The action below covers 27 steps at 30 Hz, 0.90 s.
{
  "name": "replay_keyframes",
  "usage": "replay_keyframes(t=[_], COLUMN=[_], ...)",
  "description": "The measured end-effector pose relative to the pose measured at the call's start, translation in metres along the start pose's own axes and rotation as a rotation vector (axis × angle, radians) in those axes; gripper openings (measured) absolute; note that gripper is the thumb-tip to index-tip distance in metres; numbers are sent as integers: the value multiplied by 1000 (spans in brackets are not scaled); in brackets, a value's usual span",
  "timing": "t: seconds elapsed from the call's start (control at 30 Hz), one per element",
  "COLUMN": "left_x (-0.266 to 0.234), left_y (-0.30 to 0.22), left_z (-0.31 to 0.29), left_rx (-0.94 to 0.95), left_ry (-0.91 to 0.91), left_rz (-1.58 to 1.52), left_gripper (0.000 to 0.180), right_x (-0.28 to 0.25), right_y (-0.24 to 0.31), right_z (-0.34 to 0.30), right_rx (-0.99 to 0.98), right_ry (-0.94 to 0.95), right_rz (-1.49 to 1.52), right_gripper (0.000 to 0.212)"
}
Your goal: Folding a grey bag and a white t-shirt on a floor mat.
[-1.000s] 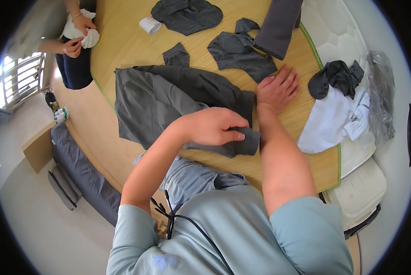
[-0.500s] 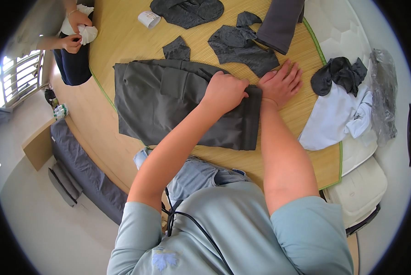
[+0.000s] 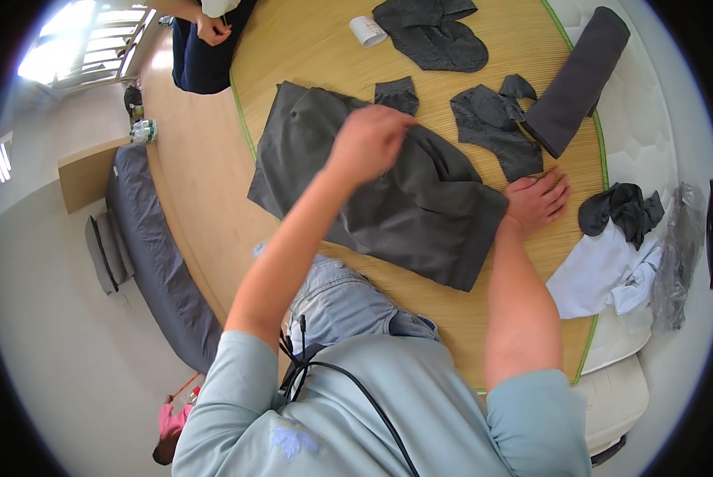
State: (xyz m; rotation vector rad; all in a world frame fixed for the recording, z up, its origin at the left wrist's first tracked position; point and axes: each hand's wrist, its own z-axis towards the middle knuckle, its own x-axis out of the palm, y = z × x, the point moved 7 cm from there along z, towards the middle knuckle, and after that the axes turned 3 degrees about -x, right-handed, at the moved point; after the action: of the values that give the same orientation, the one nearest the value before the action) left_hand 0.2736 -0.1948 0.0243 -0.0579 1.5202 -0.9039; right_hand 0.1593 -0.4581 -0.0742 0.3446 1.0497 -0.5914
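Folding seems underway: left hand (image 3: 368, 145) curled over garment (image 3: 404, 203), grip unclear; right hand (image 3: 538, 200) spread on mat (image 3: 317, 44), right. Smoothing likely needed next.

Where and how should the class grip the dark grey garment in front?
Perhaps by the band at the right end of the dark grey garment, coming from the right, fingers under, thumb on top: that edge is straight, and the right hand lies beside its far corner.

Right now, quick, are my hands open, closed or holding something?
Left hand: blurred over the dark grey garment, partly curled; its grip can't be told.
Right hand: open, palm down on the yellow mat, spread out.
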Motion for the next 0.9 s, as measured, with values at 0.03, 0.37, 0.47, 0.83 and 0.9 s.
replay_keyframes(t=[0.03,0.37,0.47,0.83,0.9], left_x=[-17,-77,-93,-81,-44], left_y=[23,157,162,145,81], left_z=[-7,-16,-5,-14,-3], left_rx=[-32,-289,-243,-150,-73], left_ry=[-8,167,264,94,132], left_rz=[85,598,703,669,427], left_gripper=[25,37,26,49,42], right_x=[0,-3,-3,0,0], right_y=[5,5,7,-1,2], right_z=[0,2,4,2,1], right_rx=[-9,21,23,20,8], right_ry=[3,33,44,63,82], right_rz=[28,17,23,40,34], right_gripper=[50,49,50,51,51])
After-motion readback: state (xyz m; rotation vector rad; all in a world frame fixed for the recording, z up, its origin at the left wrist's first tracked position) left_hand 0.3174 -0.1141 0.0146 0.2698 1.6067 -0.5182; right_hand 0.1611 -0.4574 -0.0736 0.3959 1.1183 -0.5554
